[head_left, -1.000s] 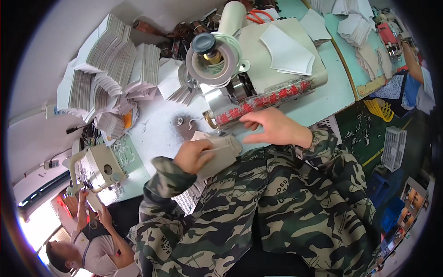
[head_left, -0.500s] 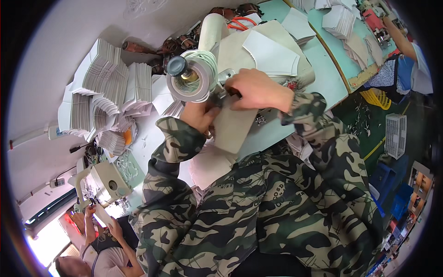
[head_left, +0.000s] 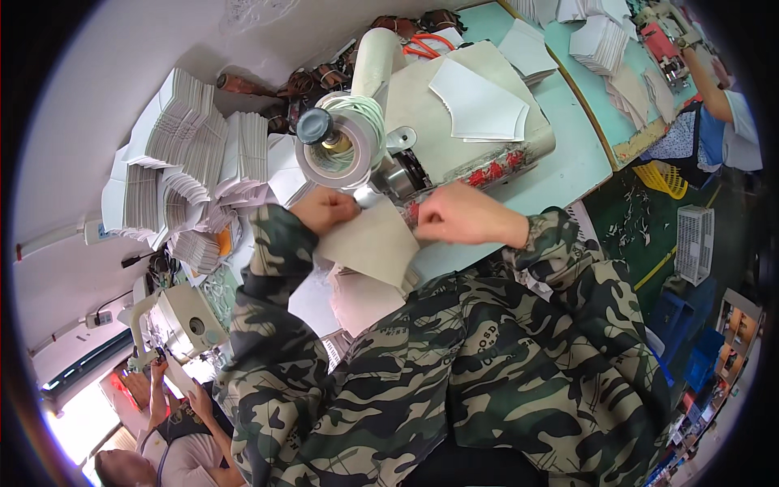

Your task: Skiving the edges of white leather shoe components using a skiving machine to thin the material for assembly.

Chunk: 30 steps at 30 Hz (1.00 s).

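Two hands, left hand [head_left: 324, 209] and right hand [head_left: 458, 215], pinch a flat, beige, roughly square cut piece [head_left: 369, 246] at its upper edge.

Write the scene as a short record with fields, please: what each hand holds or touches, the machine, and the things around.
left hand: pinches the upper edge of a beige cut piece
right hand: closed on the same piece, at its right edge
machine: round drum with a black knob, just above both hands
table: pale green top
stacks: white cut pieces, fanned, left of the machine
other person: arm at a far table, upper right
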Each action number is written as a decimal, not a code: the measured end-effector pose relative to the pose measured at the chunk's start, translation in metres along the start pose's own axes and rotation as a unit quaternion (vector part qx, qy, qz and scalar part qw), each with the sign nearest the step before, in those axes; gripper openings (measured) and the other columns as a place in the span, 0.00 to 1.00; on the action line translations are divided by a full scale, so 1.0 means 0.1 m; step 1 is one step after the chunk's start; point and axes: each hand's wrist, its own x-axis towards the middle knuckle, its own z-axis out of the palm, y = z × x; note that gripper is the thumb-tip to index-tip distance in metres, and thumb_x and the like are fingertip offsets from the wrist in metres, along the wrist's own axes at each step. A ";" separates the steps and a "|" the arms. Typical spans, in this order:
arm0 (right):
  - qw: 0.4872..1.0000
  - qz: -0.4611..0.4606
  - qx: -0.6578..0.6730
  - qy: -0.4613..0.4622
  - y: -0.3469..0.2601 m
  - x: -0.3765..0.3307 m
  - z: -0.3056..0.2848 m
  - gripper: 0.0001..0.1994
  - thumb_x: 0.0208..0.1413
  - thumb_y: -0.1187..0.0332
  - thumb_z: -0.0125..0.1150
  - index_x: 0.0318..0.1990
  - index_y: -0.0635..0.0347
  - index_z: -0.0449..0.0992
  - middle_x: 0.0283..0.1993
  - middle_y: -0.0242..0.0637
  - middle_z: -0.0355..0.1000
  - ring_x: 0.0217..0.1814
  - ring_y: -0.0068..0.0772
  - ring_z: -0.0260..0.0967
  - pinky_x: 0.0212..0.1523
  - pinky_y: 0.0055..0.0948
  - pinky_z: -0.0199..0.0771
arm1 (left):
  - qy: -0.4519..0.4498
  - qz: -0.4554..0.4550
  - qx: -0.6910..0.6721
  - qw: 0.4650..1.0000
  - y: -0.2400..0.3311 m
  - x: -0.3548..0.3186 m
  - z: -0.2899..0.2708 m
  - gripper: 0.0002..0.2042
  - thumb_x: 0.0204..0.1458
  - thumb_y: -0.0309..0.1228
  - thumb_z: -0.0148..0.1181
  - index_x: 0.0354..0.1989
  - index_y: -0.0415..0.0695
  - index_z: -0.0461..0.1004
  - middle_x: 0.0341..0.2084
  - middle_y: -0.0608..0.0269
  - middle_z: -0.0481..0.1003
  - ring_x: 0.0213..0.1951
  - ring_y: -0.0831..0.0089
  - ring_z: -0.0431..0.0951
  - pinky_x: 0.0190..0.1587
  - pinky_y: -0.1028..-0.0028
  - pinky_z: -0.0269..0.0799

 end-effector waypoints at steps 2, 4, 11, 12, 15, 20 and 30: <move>0.998 -0.030 0.021 0.053 0.04 -0.01 -0.10 0.13 0.46 0.60 0.63 0.29 0.62 0.79 0.24 0.39 0.76 0.28 0.44 0.74 0.32 0.39 0.72 | -0.009 0.046 0.030 0.998 0.07 0.09 -0.13 0.08 0.54 0.32 0.56 0.31 0.39 0.74 0.24 0.72 0.72 0.30 0.84 0.69 0.33 0.78 0.66; 0.995 -0.021 0.006 0.100 0.05 -0.03 -0.22 0.14 0.45 0.60 0.64 0.34 0.60 0.78 0.28 0.41 0.77 0.32 0.47 0.74 0.34 0.41 0.73 | -0.023 0.094 0.062 0.993 0.17 0.18 -0.09 0.08 0.53 0.32 0.57 0.33 0.39 0.74 0.26 0.70 0.73 0.31 0.84 0.71 0.34 0.77 0.66; 0.955 -0.087 -0.192 0.208 0.13 0.06 -0.72 0.18 0.45 0.67 0.60 0.46 0.60 0.75 0.37 0.44 0.74 0.42 0.49 0.71 0.45 0.42 0.70 | 0.170 -0.006 0.417 0.893 0.23 -0.14 0.47 0.15 0.54 0.44 0.55 0.39 0.46 0.77 0.17 0.57 0.75 0.25 0.60 0.79 0.27 0.62 0.71; 0.918 -0.149 -0.195 0.311 0.10 -0.07 -0.85 0.17 0.46 0.68 0.60 0.46 0.60 0.75 0.37 0.43 0.74 0.42 0.49 0.71 0.46 0.42 0.70 | 0.181 -0.040 0.559 0.808 0.09 -0.34 0.61 0.16 0.54 0.45 0.55 0.41 0.47 0.77 0.18 0.56 0.75 0.25 0.58 0.78 0.26 0.61 0.71; 0.883 -0.158 -0.274 0.347 0.30 0.01 -0.73 0.13 0.46 0.69 0.61 0.42 0.58 0.77 0.36 0.40 0.74 0.38 0.46 0.71 0.42 0.40 0.71 | 0.190 -0.026 0.508 0.840 -0.70 -0.91 1.14 0.15 0.49 0.39 0.61 0.43 0.49 0.70 0.38 0.57 0.74 0.25 0.55 0.78 0.25 0.57 0.72; 0.972 -0.103 -0.078 0.196 0.13 -0.18 -0.05 0.15 0.46 0.61 0.65 0.40 0.57 0.77 0.36 0.38 0.74 0.36 0.43 0.72 0.37 0.38 0.72 | 0.310 0.106 0.503 0.799 -0.87 -0.85 1.31 0.14 0.46 0.35 0.64 0.41 0.48 0.72 0.38 0.65 0.73 0.28 0.63 0.76 0.29 0.62 0.72; 0.999 -0.042 0.016 -0.009 0.18 -0.16 0.46 0.18 0.50 0.60 0.65 0.45 0.62 0.75 0.40 0.45 0.76 0.41 0.44 0.75 0.42 0.37 0.73 | 0.300 0.180 0.414 0.841 -0.83 -0.79 1.23 0.10 0.45 0.28 0.64 0.35 0.41 0.74 0.28 0.58 0.73 0.32 0.56 0.75 0.34 0.63 0.72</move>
